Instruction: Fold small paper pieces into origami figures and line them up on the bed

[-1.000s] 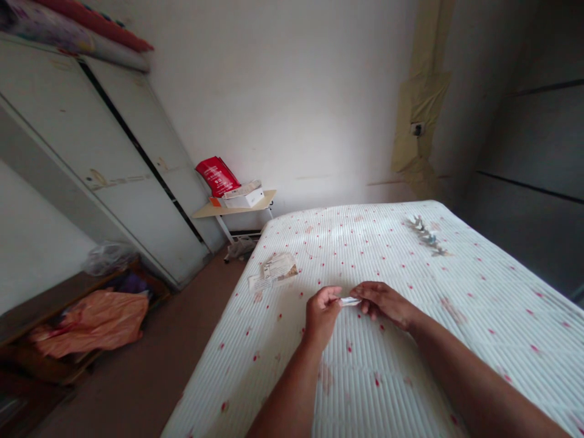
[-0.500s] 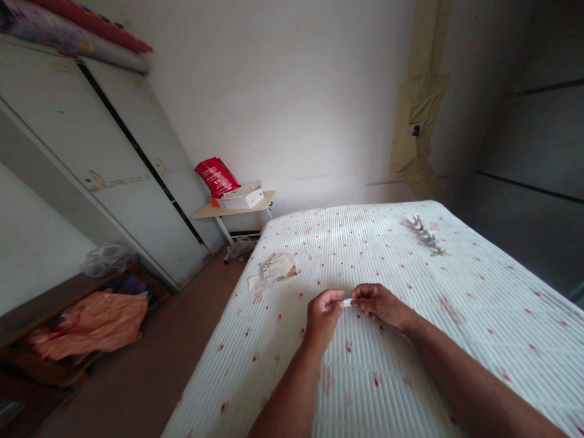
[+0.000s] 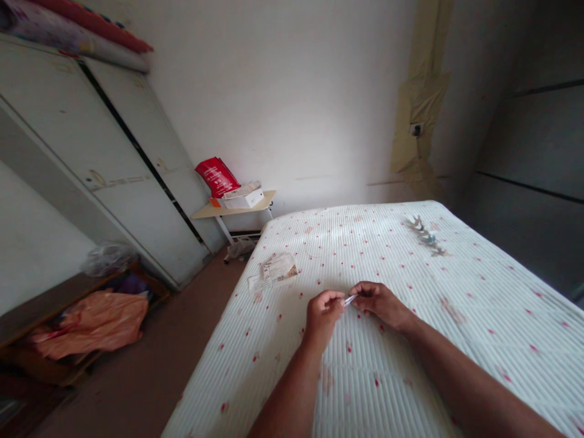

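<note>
Above the middle of the mattress, my left hand (image 3: 324, 316) and my right hand (image 3: 378, 306) pinch a small whitish strip of folded paper (image 3: 349, 300) between them. Each hand has one end in its fingertips, and the strip tilts up toward the right. The fingers cover much of it, so its exact shape is hard to make out. Printed newspaper pieces (image 3: 279, 267) lie flat beyond my left hand. Farther off to the right, several small pointed folded paper shapes (image 3: 427, 236) stand in a slanting row.
The white ribbed mattress (image 3: 365, 377) with red dots fills the front. A small table (image 3: 212, 212) at the back left bears a red bag (image 3: 217, 177) and a white box (image 3: 249, 199). Grey cabinets (image 3: 114, 152) and a shelf with an orange plastic bag (image 3: 98, 322) stand left.
The paper strip has turned from nearly level to slanting upward at its right end. My right fingers have shifted slightly up; my left hand has hardly moved.
</note>
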The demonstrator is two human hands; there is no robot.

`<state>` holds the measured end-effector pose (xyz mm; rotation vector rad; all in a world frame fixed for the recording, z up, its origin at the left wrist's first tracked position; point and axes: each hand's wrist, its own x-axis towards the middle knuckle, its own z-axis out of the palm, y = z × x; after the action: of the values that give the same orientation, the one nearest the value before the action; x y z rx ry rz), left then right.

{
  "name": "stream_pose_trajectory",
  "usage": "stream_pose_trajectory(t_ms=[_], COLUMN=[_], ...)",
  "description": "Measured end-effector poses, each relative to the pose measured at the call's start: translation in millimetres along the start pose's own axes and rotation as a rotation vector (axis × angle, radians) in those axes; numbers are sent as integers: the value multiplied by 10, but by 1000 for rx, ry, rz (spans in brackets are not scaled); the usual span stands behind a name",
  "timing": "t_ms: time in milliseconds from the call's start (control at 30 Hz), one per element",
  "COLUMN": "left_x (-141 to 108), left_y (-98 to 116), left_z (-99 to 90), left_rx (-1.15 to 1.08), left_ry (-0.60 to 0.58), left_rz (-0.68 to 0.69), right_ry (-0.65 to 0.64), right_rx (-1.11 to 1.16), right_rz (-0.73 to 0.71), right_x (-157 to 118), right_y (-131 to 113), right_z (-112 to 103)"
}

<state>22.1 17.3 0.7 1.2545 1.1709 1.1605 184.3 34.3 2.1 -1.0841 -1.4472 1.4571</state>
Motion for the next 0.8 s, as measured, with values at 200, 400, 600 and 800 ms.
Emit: stream_pose_trajectory(t_ms=[200, 400, 600, 800], left_x=[0, 27, 14, -12], left_y=[11, -12, 9, 39], left_z=[11, 9, 3, 6], left_rx=[-60, -180, -204, -214], left_ry=[29, 77, 62, 22], left_rz=[-3, -22, -35, -56], right_ry=[78, 72, 17, 37], right_rx=[127, 122, 104, 116], right_rz=[-7, 65, 47, 38], right_x=[13, -14, -60, -62], right_y=[-2, -2, -50, -54], right_z=[38, 104, 178, 190])
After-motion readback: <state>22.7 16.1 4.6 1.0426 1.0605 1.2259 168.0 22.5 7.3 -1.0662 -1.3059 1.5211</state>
